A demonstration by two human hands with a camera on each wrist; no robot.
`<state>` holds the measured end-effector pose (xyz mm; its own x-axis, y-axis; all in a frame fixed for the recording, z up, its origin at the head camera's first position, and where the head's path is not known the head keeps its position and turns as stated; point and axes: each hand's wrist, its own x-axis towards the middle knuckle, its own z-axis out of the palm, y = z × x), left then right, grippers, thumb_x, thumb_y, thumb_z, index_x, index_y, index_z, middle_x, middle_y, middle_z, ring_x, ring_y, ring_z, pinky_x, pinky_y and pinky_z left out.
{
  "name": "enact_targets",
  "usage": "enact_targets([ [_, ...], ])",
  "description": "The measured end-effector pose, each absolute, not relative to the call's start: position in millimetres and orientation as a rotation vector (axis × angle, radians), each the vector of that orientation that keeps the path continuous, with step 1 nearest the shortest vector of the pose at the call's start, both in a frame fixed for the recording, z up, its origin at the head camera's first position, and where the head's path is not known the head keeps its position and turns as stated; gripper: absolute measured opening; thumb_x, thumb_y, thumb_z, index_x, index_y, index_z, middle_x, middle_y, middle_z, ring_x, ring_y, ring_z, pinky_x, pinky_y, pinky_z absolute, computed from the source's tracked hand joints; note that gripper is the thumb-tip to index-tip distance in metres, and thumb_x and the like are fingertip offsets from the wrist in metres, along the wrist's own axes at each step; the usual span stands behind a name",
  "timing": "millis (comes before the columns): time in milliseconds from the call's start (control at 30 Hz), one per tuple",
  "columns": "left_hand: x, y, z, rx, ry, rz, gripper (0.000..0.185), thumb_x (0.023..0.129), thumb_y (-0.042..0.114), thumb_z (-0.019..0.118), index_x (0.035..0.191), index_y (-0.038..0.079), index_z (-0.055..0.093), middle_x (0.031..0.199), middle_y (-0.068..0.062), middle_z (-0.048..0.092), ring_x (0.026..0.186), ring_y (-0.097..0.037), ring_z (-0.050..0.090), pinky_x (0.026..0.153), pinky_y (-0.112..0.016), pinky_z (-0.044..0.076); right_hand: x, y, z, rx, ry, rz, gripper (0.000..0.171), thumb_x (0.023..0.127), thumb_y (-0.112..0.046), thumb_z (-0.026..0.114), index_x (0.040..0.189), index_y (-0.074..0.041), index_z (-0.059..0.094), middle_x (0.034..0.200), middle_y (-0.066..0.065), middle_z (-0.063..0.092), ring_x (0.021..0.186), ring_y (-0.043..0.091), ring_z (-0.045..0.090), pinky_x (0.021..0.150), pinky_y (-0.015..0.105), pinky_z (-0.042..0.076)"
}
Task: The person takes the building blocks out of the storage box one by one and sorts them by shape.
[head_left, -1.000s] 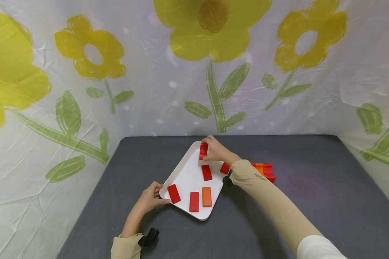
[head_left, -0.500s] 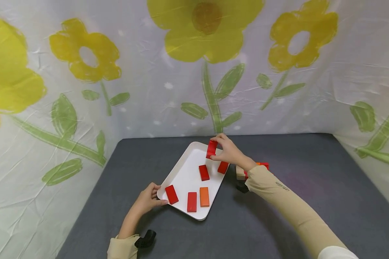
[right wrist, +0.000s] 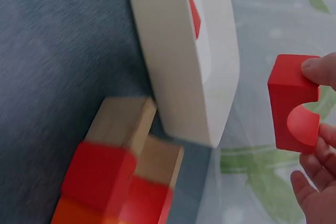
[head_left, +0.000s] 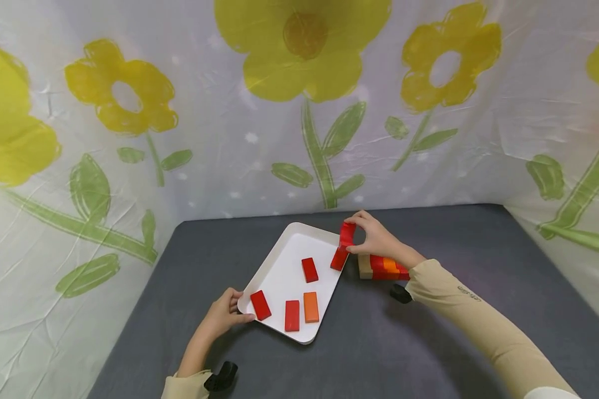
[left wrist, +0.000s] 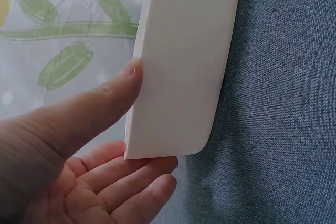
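Observation:
My left hand (head_left: pixel 222 315) grips the near-left corner of a white tray (head_left: pixel 279 271), thumb along its edge and fingers at the corner, as the left wrist view shows close up. Between thumb and fingers of my right hand (head_left: pixel 379 239) is a red arch block (right wrist: pixel 286 103), upright, with a half-round notch in one side. It is raised over the tray's right side. In the head view it overlaps a red block (head_left: pixel 337 260) lying there. Also in the tray lie several red blocks, one of them in the middle (head_left: pixel 310 270), and an orange block (head_left: pixel 311 307).
Right of the tray, close to its edge, stands a group of blocks (head_left: pixel 379 267) in plain wood, red and orange, partly behind my right wrist. The dark grey tabletop (head_left: pixel 289 371) reaches back to a flower-print curtain (head_left: pixel 219 138).
My right hand has carried the red arch block from the tray's far corner rightward to its right side. The left hand keeps its hold on the tray. The head view has shifted slightly.

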<state>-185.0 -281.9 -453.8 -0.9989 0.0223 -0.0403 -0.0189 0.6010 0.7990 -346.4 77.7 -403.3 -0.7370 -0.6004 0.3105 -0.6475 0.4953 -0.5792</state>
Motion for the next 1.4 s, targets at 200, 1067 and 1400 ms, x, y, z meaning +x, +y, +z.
enact_targets([
  [200, -183.1, -281.4, -455.4, -0.013, 2.762, 1.402, 0.050, 0.062, 0.000, 0.080, 0.099, -0.009, 0.046, 0.098, -0.020, 0.056, 0.098, -0.038, 0.055, 0.082, -0.044, 0.043, -340.8, 105.7, -405.3, 1.116, -2.696, 1.066, 0.057, 0.068, -0.016, 0.077, 0.117, 0.001, 0.053, 0.109, 0.010, 0.046, 0.094, 0.024, 0.044, 0.079, 0.041, 0.042],
  [1067, -183.1, -281.6, -455.5, -0.017, 2.720, 1.471, 0.052, 0.064, -0.003, 0.078, 0.102, -0.012, 0.043, 0.104, -0.027, 0.055, 0.100, -0.041, 0.053, 0.082, -0.045, 0.043, -322.8, 204.6, -422.5, 0.899, -3.014, 1.094, 0.056, 0.068, -0.007, 0.076, 0.114, 0.010, 0.049, 0.108, 0.020, 0.042, 0.098, 0.039, 0.042, 0.082, 0.054, 0.039],
  [1400, -182.8, -280.5, -452.9, -0.056, 2.763, 1.398, 0.052, 0.064, 0.003, 0.079, 0.103, -0.010, 0.046, 0.105, -0.026, 0.055, 0.099, -0.040, 0.053, 0.083, -0.046, 0.042, -323.3, 220.6, -425.8, 0.880, -3.031, 1.083, 0.058, 0.068, -0.008, 0.075, 0.115, 0.012, 0.048, 0.108, 0.022, 0.041, 0.098, 0.040, 0.042, 0.082, 0.056, 0.038],
])
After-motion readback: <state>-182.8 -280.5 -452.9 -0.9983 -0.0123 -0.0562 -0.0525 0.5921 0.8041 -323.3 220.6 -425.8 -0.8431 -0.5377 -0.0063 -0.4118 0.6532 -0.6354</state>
